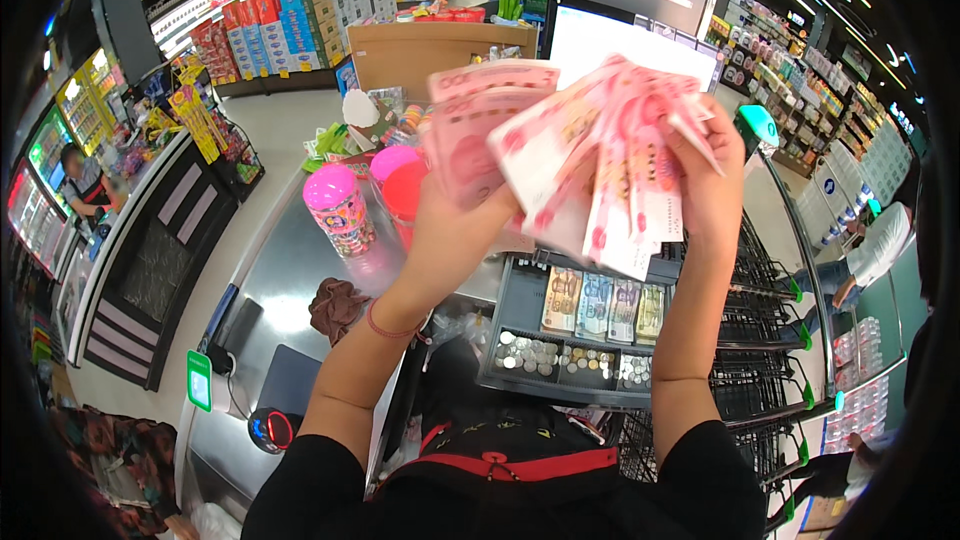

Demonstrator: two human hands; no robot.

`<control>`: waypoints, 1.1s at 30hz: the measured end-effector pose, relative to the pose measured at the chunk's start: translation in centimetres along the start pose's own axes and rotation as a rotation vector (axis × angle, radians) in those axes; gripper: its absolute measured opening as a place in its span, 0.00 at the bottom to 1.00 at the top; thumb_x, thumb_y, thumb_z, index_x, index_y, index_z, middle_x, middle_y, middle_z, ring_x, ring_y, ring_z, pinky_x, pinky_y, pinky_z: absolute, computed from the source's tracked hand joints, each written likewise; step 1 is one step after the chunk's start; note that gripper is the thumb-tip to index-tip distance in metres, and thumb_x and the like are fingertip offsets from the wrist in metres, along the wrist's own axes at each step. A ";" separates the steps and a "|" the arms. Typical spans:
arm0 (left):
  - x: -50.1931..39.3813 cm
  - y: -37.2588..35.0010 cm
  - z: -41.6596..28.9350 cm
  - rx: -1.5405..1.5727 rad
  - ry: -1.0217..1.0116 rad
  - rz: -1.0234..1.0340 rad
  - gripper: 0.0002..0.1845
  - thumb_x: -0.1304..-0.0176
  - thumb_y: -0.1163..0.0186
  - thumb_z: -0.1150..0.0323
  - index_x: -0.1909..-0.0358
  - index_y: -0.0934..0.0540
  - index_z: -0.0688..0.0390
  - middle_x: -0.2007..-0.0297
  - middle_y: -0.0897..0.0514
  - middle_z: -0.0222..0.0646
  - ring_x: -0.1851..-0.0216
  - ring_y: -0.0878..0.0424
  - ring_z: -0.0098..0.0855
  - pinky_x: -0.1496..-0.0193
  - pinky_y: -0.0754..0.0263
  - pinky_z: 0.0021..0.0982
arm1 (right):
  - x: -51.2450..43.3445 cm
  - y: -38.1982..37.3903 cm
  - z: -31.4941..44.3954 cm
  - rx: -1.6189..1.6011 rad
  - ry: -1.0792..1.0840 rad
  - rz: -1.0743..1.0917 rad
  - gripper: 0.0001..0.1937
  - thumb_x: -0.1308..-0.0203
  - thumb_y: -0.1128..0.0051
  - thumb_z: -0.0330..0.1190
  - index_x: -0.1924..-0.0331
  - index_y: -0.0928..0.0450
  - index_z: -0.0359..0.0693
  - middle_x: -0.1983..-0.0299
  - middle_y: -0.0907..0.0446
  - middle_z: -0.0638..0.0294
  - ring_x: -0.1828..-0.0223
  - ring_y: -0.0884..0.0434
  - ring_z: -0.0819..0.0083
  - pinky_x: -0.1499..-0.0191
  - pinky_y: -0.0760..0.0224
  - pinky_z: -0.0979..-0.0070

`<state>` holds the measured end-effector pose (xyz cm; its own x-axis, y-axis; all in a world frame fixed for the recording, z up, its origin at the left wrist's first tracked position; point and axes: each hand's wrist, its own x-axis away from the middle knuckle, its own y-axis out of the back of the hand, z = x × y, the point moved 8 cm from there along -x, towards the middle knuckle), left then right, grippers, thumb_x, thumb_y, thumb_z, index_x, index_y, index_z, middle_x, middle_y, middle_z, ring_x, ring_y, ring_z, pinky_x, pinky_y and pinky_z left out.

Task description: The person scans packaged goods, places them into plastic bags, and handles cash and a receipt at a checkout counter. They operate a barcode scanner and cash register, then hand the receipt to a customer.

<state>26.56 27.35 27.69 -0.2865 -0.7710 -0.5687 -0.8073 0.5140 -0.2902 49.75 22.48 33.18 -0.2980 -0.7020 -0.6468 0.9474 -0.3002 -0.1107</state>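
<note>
My left hand [469,232] grips a few red banknotes [480,135] that stand up from its fingers. A wider fan of red banknotes [585,165] spreads between the two hands, its right end gripped in my right hand [709,165]. The notes are slightly blurred, and some overlap others. Below them an open cash drawer [517,307] holds smaller notes in brown, blue, purple and green [594,304] in separate slots. Coins [529,355] lie in its front compartments.
Candy jars with pink lids [337,206] and a brown cloth [339,307] are on the metal counter [277,270] at left. A round scanner [275,429] sits nearer. A lit monitor [600,37] stands behind the notes. Nested shopping carts [757,360] line the right. Other people stand at both sides.
</note>
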 end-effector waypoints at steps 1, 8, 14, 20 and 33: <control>0.1 0.4 -0.1 -0.004 0.012 -0.039 0.22 0.38 0.34 0.75 0.45 0.28 0.68 0.54 0.18 0.38 0.59 0.16 0.30 0.56 0.20 0.32 | -0.5 0.7 0.1 -0.089 0.030 -0.081 0.10 0.39 0.43 0.19 0.54 0.24 0.34 0.60 0.16 0.62 0.62 0.18 0.81 0.58 0.24 0.82; -1.6 1.0 -2.1 0.201 -0.079 -0.149 0.19 0.38 0.36 0.78 0.47 0.27 0.67 0.54 0.20 0.37 0.55 0.19 0.27 0.54 0.21 0.28 | -2.4 0.4 1.0 -0.202 0.139 -0.192 0.12 0.36 0.43 0.22 0.49 0.24 0.35 0.55 0.17 0.58 0.55 0.17 0.74 0.52 0.23 0.76; -1.4 -0.4 -6.1 -0.006 -0.374 -0.189 0.20 0.38 0.35 0.77 0.45 0.29 0.67 0.52 0.21 0.38 0.51 0.21 0.28 0.51 0.23 0.29 | -2.0 -0.8 1.6 -0.263 0.205 -0.222 0.05 0.36 0.43 0.20 0.61 0.27 0.38 0.57 0.15 0.58 0.59 0.17 0.79 0.54 0.23 0.80; -1.7 0.2 -7.6 -0.095 -0.354 -0.251 0.26 0.39 0.33 0.76 0.42 0.34 0.66 0.50 0.22 0.40 0.50 0.21 0.31 0.48 0.21 0.33 | -1.6 -0.4 0.9 -0.298 0.175 -0.216 0.14 0.37 0.41 0.20 0.48 0.25 0.35 0.55 0.16 0.59 0.57 0.17 0.78 0.50 0.25 0.80; -3.5 -1.7 -19.0 -0.399 -0.871 -0.197 0.24 0.47 0.27 0.78 0.49 0.24 0.68 0.54 0.18 0.37 0.56 0.18 0.26 0.51 0.22 0.30 | -2.2 0.7 6.1 -0.145 0.480 -0.065 0.14 0.40 0.40 0.20 0.51 0.26 0.36 0.55 0.18 0.61 0.55 0.19 0.78 0.49 0.26 0.80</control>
<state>19.13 22.05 44.79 0.2249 -0.1992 -0.9538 -0.9609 0.1172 -0.2510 50.36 19.88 39.07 -0.3018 -0.2987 -0.9054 0.9454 -0.2164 -0.2437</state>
